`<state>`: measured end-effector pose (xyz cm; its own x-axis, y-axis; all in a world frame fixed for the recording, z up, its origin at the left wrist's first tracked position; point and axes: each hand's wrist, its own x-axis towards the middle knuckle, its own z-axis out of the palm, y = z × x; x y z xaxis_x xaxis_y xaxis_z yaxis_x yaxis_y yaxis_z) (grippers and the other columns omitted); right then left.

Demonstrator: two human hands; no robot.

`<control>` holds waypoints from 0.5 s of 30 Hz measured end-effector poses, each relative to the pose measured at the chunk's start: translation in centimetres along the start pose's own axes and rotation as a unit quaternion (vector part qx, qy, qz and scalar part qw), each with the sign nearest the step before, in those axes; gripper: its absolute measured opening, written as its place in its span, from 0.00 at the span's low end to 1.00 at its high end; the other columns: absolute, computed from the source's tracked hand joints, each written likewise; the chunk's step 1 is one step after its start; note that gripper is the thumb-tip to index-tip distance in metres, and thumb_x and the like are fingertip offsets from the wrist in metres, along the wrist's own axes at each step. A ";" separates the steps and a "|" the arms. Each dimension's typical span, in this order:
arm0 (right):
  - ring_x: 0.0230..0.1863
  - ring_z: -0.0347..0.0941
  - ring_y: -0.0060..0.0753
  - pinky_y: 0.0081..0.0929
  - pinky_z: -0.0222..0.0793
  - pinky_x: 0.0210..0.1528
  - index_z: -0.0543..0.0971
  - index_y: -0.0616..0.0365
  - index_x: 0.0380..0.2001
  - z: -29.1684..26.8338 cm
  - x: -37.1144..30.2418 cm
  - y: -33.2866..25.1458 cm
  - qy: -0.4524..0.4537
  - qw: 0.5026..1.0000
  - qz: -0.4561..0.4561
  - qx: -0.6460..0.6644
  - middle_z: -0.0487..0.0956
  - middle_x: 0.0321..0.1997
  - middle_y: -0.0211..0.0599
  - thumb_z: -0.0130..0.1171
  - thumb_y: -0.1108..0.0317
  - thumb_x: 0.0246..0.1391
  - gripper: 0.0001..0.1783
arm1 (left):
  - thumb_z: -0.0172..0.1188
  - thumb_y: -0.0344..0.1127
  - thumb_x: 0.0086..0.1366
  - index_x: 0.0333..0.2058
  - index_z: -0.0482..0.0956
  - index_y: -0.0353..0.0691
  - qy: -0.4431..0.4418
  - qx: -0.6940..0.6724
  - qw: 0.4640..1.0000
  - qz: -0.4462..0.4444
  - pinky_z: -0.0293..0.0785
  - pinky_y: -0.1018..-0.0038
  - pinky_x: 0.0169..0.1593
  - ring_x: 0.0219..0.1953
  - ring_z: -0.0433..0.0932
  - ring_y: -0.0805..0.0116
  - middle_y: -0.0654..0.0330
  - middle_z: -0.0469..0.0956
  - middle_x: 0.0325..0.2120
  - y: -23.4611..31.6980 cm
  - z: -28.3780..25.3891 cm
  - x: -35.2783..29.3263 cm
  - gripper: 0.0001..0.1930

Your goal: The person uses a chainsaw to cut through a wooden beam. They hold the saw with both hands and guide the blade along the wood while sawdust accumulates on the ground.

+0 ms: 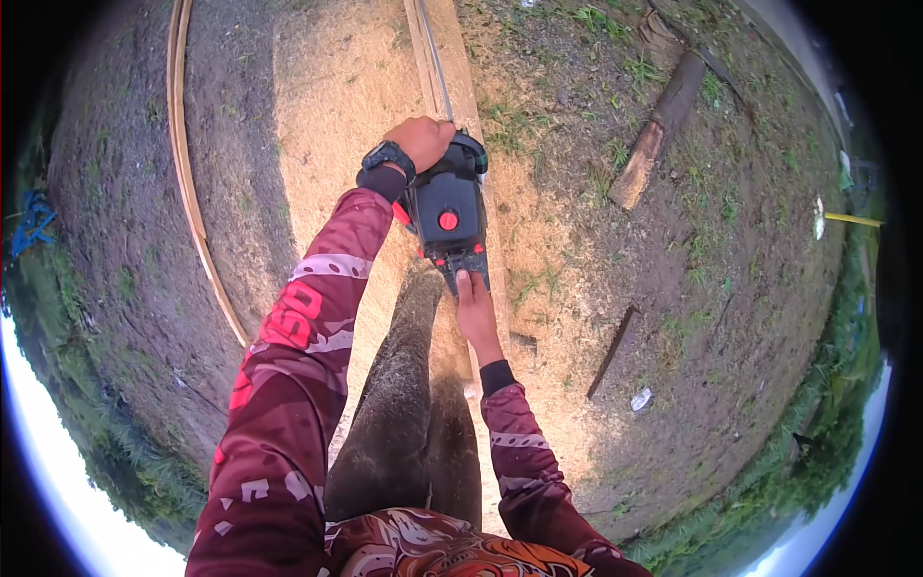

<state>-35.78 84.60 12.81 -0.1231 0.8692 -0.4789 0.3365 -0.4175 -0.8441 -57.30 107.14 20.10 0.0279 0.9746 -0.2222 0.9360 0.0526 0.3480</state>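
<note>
So the chainsaw [446,197] sits right between the two hands, black body with a red round cap on top. Left hand [421,142] is up front, curled over the front handle on the saw's left side. Right hand [478,317] is at the near end, wrapped on the rear handle, though most of its fingers are hidden. The bar [435,58] points away from the person, alongside a long wooden board [458,58], with sawdust [332,106] all over the ground.

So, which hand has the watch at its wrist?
The left hand, forward on the chainsaw, wears a black watch; the right hand, behind, shows only a dark cuff.
</note>
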 end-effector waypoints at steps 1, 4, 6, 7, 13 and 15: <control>0.42 0.75 0.69 0.54 0.67 0.45 0.73 0.60 0.45 -0.2 -0.6 0.8 0.001 1.000 -0.001 0.000 0.79 0.36 0.61 0.41 0.43 0.70 0.28 | 0.44 0.45 0.69 0.35 0.78 0.37 0.003 0.010 1.000 0.011 0.76 0.47 0.43 0.37 0.80 0.36 0.40 0.81 0.34 0.6 0.4 -0.6 0.18; 0.44 0.74 0.70 0.54 0.66 0.46 0.73 0.61 0.45 -0.1 -2.7 1.8 -0.005 1.000 0.007 0.018 0.79 0.38 0.62 0.42 0.43 0.70 0.28 | 0.44 0.47 0.69 0.36 0.79 0.38 -0.003 0.015 1.000 0.004 0.76 0.48 0.44 0.38 0.80 0.36 0.41 0.81 0.34 0.5 1.4 -2.8 0.20; 0.45 0.74 0.70 0.54 0.66 0.46 0.73 0.61 0.45 -0.6 -3.5 3.2 -0.029 0.998 0.047 0.018 0.79 0.40 0.63 0.42 0.44 0.71 0.28 | 0.44 0.48 0.69 0.36 0.80 0.39 -0.010 0.002 1.000 -0.005 0.76 0.48 0.45 0.39 0.80 0.36 0.41 0.81 0.35 1.7 1.9 -4.1 0.20; 0.45 0.74 0.70 0.54 0.66 0.46 0.73 0.61 0.45 -0.8 -4.0 3.8 -0.028 0.998 0.047 0.018 0.79 0.40 0.63 0.42 0.44 0.71 0.28 | 0.44 0.49 0.68 0.36 0.80 0.39 -0.013 0.000 1.000 -0.008 0.75 0.48 0.45 0.39 0.80 0.36 0.40 0.81 0.35 2.3 2.3 -4.8 0.21; 0.43 0.72 0.72 0.54 0.65 0.45 0.73 0.61 0.44 -1.8 -7.3 6.8 0.011 1.000 -0.021 -0.010 0.78 0.37 0.63 0.41 0.45 0.71 0.27 | 0.44 0.49 0.68 0.35 0.80 0.39 -0.004 -0.010 1.000 -0.010 0.75 0.47 0.44 0.37 0.80 0.36 0.39 0.81 0.34 4.5 4.4 -8.9 0.21; 0.42 0.73 0.71 0.54 0.65 0.44 0.73 0.61 0.43 -2.0 -8.4 7.2 -0.030 0.999 0.029 0.011 0.77 0.36 0.63 0.41 0.45 0.71 0.27 | 0.44 0.48 0.68 0.35 0.79 0.39 -0.013 -0.006 0.999 -0.032 0.76 0.47 0.43 0.36 0.80 0.36 0.39 0.81 0.34 4.5 4.8 -9.9 0.20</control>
<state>-30.44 74.79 11.21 -0.1600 0.8262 -0.5402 0.3242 -0.4729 -0.8193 -51.65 96.69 19.51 -0.0230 0.9632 -0.2680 0.9316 0.1179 0.3438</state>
